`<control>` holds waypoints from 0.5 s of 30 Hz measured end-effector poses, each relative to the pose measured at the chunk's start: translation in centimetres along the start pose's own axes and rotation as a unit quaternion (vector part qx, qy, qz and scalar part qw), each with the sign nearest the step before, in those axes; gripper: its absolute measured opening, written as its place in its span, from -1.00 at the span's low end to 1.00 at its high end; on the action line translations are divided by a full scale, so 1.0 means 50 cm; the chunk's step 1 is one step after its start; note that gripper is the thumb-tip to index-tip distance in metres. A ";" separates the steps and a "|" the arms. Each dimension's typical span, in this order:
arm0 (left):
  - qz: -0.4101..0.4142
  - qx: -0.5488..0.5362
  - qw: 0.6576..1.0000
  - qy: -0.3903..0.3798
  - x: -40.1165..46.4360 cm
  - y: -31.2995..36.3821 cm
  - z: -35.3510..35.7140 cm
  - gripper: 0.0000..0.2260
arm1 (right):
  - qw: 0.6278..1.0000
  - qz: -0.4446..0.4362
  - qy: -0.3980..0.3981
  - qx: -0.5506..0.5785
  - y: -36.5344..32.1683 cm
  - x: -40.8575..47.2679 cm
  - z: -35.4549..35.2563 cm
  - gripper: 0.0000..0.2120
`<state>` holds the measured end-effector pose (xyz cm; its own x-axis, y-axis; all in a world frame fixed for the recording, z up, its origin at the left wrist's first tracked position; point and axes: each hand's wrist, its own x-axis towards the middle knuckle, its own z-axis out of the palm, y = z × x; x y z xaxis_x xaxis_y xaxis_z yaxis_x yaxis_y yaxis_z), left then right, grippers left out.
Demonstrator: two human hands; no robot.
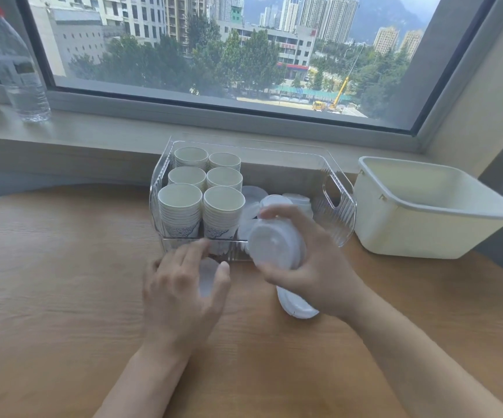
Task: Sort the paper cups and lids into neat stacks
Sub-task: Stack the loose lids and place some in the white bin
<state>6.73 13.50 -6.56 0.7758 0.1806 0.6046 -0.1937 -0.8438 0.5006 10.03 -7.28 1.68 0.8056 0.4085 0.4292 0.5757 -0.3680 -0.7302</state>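
1. Surface: a wooden table [63, 282] with a curved far edge stands against a pale sill [108, 131] under a large window [214, 46] that looks onto city blocks and trees.
2. On the sill, far left: one clear water bottle [18, 70] with a red cap.
3. At the table's far side: one clear bin [339, 203] with handle cut-outs. Just beside it, to the right: one white tub [425, 212].
4. Count of cups: six stacks of paper cups [202, 188] stand upright in the left half of the bin, two across and three deep. Cups are white, with a dark print low on the front two stacks.
5. Lids: translucent white, round. Several lie loose in the right half of the bin [297, 202]; exact number cannot be told.
6. Right hand [313, 267]: fingers curled round a short lid stack [274, 245], held tilted on its side just in front of the bin's near wall.
7. Beneath the right wrist: more lids [295, 304] on the table; number unclear.
8. Left hand [180, 285]: fingers spread and loosely bent over one lid [209, 279] on the table; whether it grips this lid cannot be told.
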 end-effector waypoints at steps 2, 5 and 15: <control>0.063 -0.097 0.993 0.010 -0.005 0.005 -0.001 -0.53 | 0.999 0.031 -0.025 -0.008 -0.002 -0.025 0.032 -0.46; 0.138 -0.151 0.978 -0.036 -0.012 0.016 0.000 -0.31 | 0.997 0.069 -0.042 -0.019 0.002 -0.037 0.060 -0.49; 0.127 -0.108 0.978 -0.128 -0.014 0.008 0.013 -0.37 | 0.982 0.123 0.041 -0.139 0.088 0.103 -0.024 -0.46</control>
<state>6.49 12.72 -7.17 0.8055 -0.1757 0.5660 -0.5004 -0.7132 0.4908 16.88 -7.81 1.29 0.9268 0.2138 0.3088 0.3696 -0.6658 -0.6481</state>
